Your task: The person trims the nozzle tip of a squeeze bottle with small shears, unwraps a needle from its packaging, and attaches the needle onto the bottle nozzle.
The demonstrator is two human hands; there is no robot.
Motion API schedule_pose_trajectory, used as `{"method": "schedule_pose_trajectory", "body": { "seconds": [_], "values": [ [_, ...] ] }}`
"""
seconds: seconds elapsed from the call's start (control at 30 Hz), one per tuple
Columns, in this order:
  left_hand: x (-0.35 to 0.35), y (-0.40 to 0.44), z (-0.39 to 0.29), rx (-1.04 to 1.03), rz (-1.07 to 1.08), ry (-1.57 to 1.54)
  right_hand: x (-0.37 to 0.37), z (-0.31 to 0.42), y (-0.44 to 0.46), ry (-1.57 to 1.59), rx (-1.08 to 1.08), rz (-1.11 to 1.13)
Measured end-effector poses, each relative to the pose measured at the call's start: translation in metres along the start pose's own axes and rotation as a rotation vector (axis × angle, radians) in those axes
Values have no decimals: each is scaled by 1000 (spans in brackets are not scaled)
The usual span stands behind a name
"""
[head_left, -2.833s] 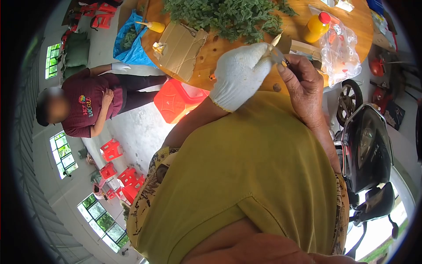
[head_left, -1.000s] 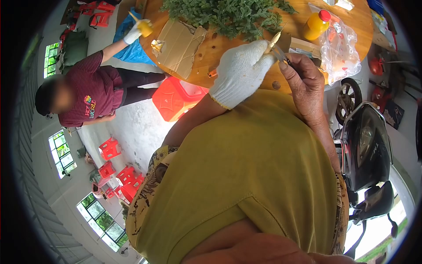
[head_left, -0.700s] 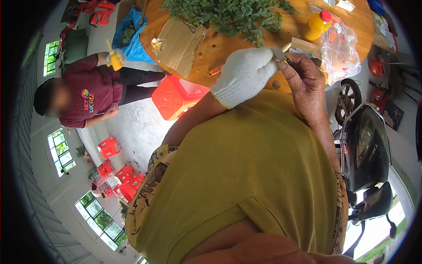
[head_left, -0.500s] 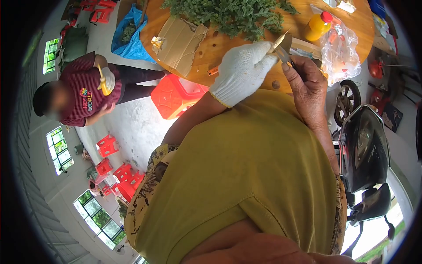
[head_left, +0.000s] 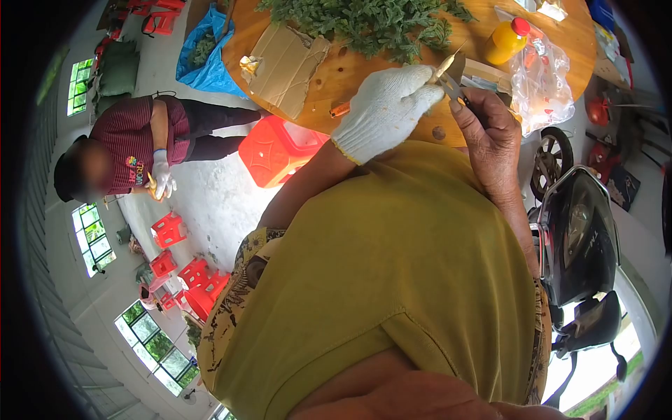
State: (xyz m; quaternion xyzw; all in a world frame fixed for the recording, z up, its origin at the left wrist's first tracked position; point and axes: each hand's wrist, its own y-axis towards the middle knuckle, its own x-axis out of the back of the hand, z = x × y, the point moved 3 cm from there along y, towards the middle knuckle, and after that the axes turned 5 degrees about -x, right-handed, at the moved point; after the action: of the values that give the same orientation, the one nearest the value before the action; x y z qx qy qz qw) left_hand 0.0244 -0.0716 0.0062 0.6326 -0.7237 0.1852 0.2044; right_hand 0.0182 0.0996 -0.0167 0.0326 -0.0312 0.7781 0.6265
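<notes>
My left hand (head_left: 388, 108), in a white knit glove, is closed round a small pale pointed piece (head_left: 445, 65) whose tip sticks up past the fingers. My bare right hand (head_left: 488, 126) grips a small knife (head_left: 453, 89); its blade lies against the pale piece, close to the gloved fingertips. Both hands are over the near edge of the round wooden table (head_left: 336, 91). Beyond them lies a heap of green sprigs (head_left: 371, 24). What the pale piece is made of is too small to tell.
Torn cardboard (head_left: 283, 70) and an orange marker-like item (head_left: 340, 109) lie left; a yellow bottle (head_left: 505, 42) and clear plastic bag (head_left: 542, 84) lie right. A person in a striped shirt (head_left: 133, 140) stands beyond a red stool (head_left: 276, 150). A motorbike (head_left: 581, 231) is at right.
The other person has picked up the yellow bottle by the blue bag and brought it to their body. My hands stay close together, with small shifts of the knife and pale piece.
</notes>
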Motion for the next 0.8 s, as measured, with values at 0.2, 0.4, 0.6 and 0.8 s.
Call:
{"method": "schedule_pose_trajectory", "body": {
  "seconds": [0.2, 0.4, 0.6, 0.8],
  "values": [
    [3, 1, 7, 82, 128, -293, 3, -5, 1, 24, 20, 34],
    [5, -1, 6, 68, 188, -397, 5, -4, 2, -12, 66, 54],
    [2, -4, 9, 121, 190, -606, 7, -3, 4, -26, 125, 76],
    [4, -4, 4, 81, 215, -551, 6, -2, 5, 58, 65, 106]
  ]
}}
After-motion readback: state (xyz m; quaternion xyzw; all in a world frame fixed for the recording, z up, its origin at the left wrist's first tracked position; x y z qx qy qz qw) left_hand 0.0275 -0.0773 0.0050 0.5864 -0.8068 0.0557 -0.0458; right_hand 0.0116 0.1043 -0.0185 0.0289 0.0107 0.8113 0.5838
